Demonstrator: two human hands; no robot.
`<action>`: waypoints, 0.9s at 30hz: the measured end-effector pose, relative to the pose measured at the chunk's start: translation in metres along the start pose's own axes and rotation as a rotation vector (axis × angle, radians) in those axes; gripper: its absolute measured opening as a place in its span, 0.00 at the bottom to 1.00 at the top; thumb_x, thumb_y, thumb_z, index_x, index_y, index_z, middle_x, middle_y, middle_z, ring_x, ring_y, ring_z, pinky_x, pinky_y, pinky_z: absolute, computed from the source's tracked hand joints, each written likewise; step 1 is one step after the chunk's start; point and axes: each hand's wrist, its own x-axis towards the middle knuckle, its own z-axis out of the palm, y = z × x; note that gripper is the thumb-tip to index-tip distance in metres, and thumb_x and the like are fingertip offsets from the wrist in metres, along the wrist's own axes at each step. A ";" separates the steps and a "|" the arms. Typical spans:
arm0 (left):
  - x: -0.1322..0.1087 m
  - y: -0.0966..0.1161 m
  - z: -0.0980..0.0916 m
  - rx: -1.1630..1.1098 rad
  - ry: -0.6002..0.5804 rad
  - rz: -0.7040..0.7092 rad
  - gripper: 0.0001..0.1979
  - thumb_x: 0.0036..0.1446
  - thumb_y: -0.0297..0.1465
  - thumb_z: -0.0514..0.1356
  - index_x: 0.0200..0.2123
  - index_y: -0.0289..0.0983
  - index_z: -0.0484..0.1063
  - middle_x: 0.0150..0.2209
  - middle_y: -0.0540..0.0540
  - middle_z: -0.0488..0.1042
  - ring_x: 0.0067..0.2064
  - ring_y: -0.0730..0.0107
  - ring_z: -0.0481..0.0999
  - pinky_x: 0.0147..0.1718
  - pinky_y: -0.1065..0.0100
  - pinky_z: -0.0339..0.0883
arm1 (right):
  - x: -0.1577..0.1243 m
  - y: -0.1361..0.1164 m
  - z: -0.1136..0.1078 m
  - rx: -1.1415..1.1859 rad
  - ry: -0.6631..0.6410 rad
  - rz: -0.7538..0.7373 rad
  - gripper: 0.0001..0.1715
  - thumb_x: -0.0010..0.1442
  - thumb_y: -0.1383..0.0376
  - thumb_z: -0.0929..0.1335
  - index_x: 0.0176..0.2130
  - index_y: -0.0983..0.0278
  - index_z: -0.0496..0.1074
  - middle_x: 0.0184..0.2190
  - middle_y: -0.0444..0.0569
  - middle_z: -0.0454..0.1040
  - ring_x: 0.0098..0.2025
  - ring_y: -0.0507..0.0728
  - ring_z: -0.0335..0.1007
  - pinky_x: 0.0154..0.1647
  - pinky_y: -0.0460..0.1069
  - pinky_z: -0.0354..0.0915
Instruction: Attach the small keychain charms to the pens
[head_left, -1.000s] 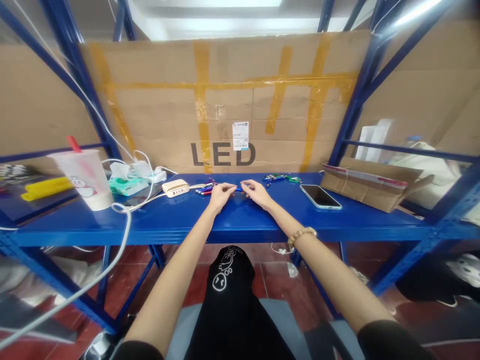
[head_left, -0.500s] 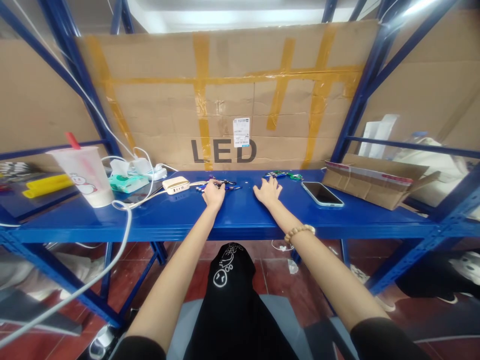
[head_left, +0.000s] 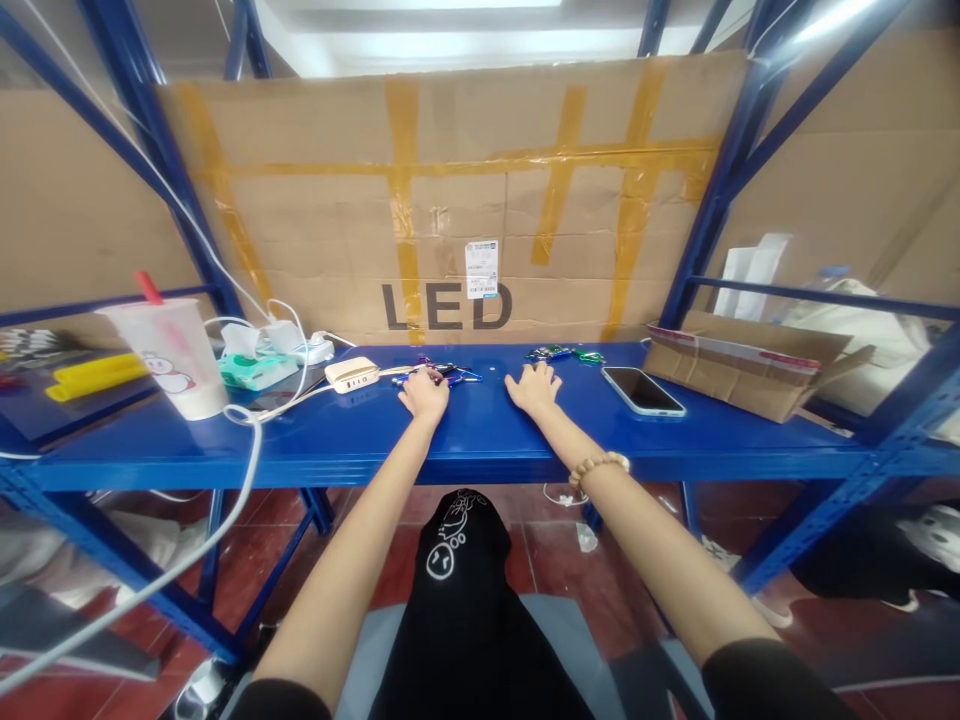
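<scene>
Moved since a second ago: left hand (head_left: 426, 393) and right hand (head_left: 535, 388), from nearly meeting at centre around a blue piece to well apart. Next to no shift versus half a second ago. Left: over the pile of slender pen-like pieces (head_left: 466, 377), fingers curled down onto it; grip or mere contact, can't tell. Pile location: left of centre on the blue counter (head_left: 480, 430), ends sticking out right of the fingers, near the cream charger block (head_left: 352, 375). Right: palm down, fingers spread wide, nothing visible in grasp, bead bracelet (head_left: 598, 465) on that arm. Just beyond its fingertips, contact unclear: cluster of small blue and green pieces (head_left: 551, 352). Further right: phone (head_left: 643, 391), dark screen up, then open cardboard box (head_left: 731, 370). Far left: cup (head_left: 176, 365) with red straw (head_left: 148, 287), tissue pack (head_left: 259, 373). Behind: upright taped cardboard sheet (head_left: 322, 230) marked LED.
</scene>
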 end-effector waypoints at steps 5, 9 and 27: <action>-0.003 0.003 -0.001 0.095 -0.044 0.055 0.08 0.47 0.27 0.58 0.33 0.42 0.71 0.45 0.44 0.70 0.53 0.55 0.64 0.48 0.57 0.53 | 0.001 0.000 0.002 -0.025 -0.054 -0.037 0.29 0.60 0.56 0.56 0.55 0.70 0.62 0.61 0.58 0.50 0.62 0.64 0.40 0.58 0.60 0.42; -0.005 0.003 -0.002 0.036 -0.018 0.055 0.07 0.46 0.24 0.58 0.30 0.40 0.71 0.44 0.41 0.69 0.52 0.52 0.63 0.48 0.55 0.53 | 0.001 0.001 0.002 0.018 0.040 -0.110 0.23 0.60 0.59 0.57 0.47 0.68 0.69 0.53 0.58 0.61 0.57 0.62 0.51 0.57 0.58 0.43; -0.004 0.009 -0.002 -0.493 -0.158 0.352 0.05 0.51 0.29 0.53 0.28 0.36 0.68 0.31 0.47 0.70 0.36 0.69 0.69 0.38 0.68 0.62 | -0.001 0.001 0.005 0.034 0.102 -0.077 0.21 0.56 0.60 0.62 0.47 0.67 0.65 0.50 0.58 0.64 0.53 0.64 0.56 0.52 0.58 0.49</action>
